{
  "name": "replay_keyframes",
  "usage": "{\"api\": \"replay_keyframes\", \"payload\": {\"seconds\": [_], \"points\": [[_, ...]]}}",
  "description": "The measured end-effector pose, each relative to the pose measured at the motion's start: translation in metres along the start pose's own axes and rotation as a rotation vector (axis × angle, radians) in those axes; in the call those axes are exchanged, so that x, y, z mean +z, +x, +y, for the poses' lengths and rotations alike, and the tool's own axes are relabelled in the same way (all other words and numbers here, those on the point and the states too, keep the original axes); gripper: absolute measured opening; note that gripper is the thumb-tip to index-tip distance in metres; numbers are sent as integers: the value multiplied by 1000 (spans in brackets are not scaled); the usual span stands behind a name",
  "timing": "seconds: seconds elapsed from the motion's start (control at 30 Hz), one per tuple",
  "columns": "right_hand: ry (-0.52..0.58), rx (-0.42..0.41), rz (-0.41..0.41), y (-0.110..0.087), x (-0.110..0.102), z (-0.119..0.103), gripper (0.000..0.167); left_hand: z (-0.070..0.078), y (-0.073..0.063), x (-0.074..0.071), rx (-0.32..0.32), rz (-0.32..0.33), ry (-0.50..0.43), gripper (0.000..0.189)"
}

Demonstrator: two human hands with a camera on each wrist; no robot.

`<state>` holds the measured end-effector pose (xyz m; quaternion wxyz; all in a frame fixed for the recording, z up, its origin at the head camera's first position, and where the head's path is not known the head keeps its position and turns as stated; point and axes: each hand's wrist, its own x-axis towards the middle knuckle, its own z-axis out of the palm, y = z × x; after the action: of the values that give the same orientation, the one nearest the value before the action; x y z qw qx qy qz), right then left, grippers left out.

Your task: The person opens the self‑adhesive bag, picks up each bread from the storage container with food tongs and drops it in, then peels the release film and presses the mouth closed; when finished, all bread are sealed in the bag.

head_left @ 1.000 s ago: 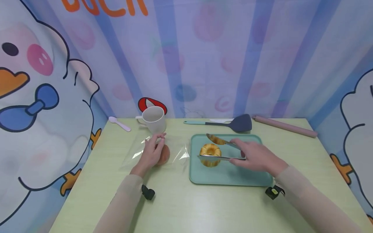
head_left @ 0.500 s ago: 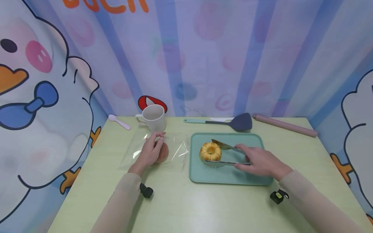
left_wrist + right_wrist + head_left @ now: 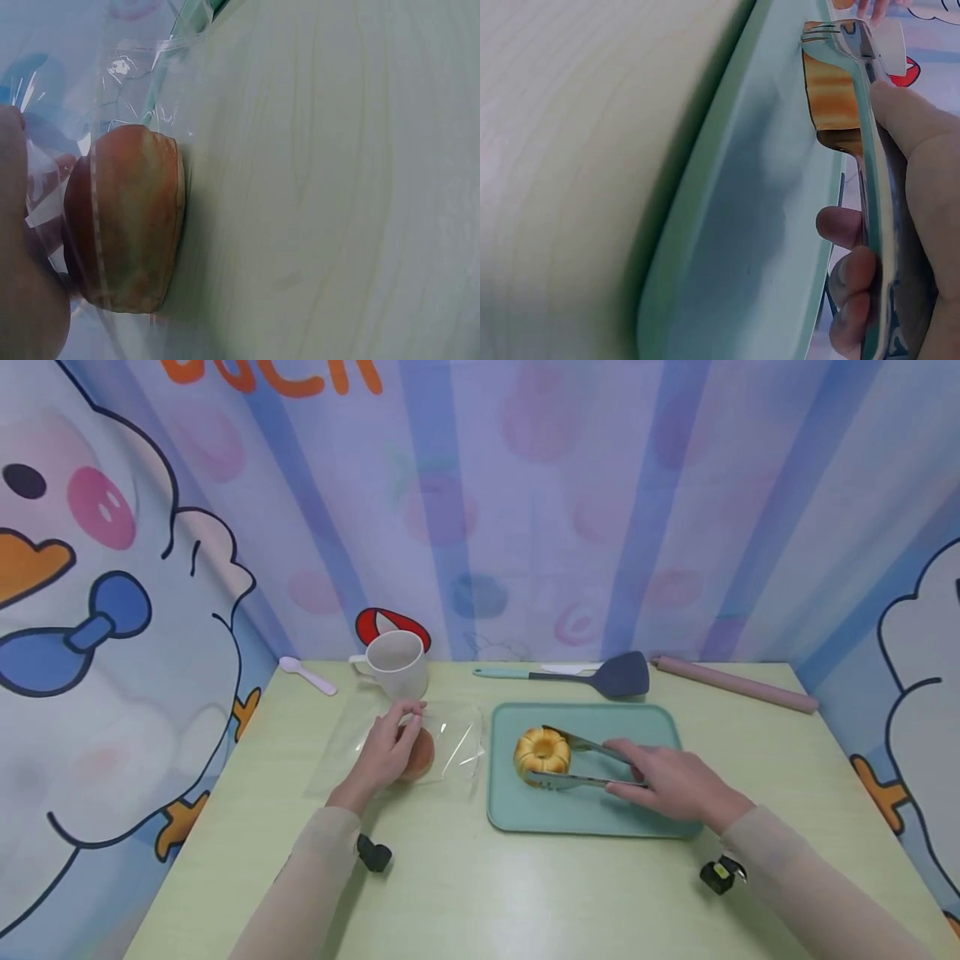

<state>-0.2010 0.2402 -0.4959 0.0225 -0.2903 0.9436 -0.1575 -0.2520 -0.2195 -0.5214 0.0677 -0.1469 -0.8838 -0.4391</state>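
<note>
In the head view my left hand (image 3: 381, 750) is over a round brown bun (image 3: 422, 755) lying with a clear plastic bag (image 3: 459, 748). The left wrist view has the bag's film across the bun (image 3: 131, 217) and drawn up to my fingers, which seem to pinch it; film and bun partly hide them. My right hand (image 3: 678, 783) grips metal tongs (image 3: 600, 782), one end forked, the other broad and flat. Their ends stand on either side of a golden ring-shaped bread (image 3: 542, 750) on the green tray (image 3: 592, 817); firm contact cannot be judged.
Behind the bag stands a white mug (image 3: 397, 670), with a pale purple spoon (image 3: 311, 678) to its left. A dark-headed spatula (image 3: 621, 677) lies behind the tray, partly over something white. A pink rod (image 3: 735, 685) lies at the back right. Patterned curtains border the table.
The tongs have shifted right and nearer me, their ends going from over the ring-shaped bread to its sides. The bread stays on the tray. My left hand has hardly moved.
</note>
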Motion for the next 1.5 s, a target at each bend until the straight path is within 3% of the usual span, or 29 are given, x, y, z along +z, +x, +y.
{"api": "replay_keyframes", "payload": {"seconds": [0.37, 0.67, 1.23, 1.5], "points": [[-13, -9, 23, -3, 3, 3, 63, 1, -2, 0, 4, 6, -58, 26], [27, 10, 27, 5, -7, -6, 66, 0, 0, 1, 11, 17, -80, 23], [25, -84, 47, 45, -8, -44, 66, 1, -2, 4, 22, 32, -124, 19], [59, -95, -7, 65, -3, -59, 68, 4, -3, 5, -3, 8, -117, 23]]}}
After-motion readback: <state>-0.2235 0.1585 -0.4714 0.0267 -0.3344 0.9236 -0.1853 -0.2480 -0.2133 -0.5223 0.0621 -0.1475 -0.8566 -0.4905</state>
